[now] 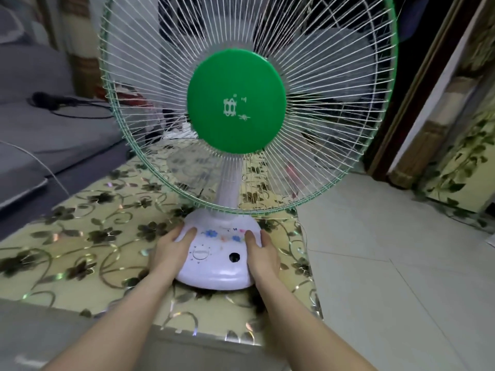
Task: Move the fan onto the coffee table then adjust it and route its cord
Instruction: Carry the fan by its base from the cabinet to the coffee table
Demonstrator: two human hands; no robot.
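Observation:
A white table fan (235, 103) with a green centre disc and a green-rimmed wire cage stands upright on the coffee table (80, 236), near its right front corner. The table has a gold cover with dark flowers. Its white base (218, 266) carries a dial and a dark hole. My left hand (171, 250) grips the base's left side, thumb on top. My right hand (261, 253) grips the right side the same way. A thin cord (305, 234) hangs off the table edge right of the base.
A grey sofa (40, 124) runs along the left, with a black cable and a thin white cord lying on it. Pale floor tiles (388, 263) spread to the right. A dark doorway and leaf-patterned furniture (460, 162) stand at the far right.

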